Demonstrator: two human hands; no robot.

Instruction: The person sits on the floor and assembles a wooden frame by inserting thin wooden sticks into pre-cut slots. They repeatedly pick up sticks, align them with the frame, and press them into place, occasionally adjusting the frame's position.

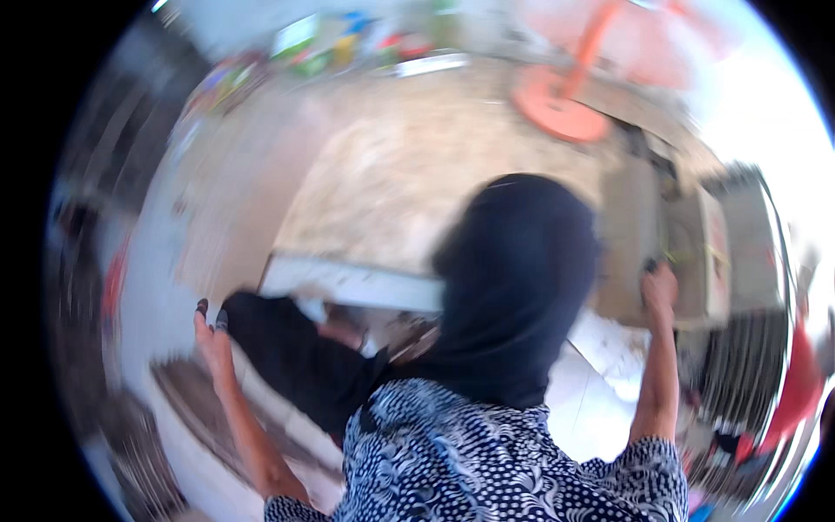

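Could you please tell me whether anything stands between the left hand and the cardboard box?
Yes: in this view, the person's black-clad left leg and raised right knee lie across the straight line from the left hand to the cardboard box, the knee being nearer the box.

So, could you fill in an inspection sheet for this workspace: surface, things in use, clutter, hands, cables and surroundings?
Surface: broad, mottled beige board-like top with a pale front edge; motion blur hides fine detail.
Things in use: open-looking brown cardboard box on the right; contents too blurred to tell.
Clutter: small multicoloured items along the far edge; orange stand with a round base at far right.
Hands: left hand, dark-tipped fingers apart, nothing visibly held; right hand at the box, grip unclear.
Cables: nothing seen.
Surroundings: red cloth-like item and grey-brown ridged stack at the right.
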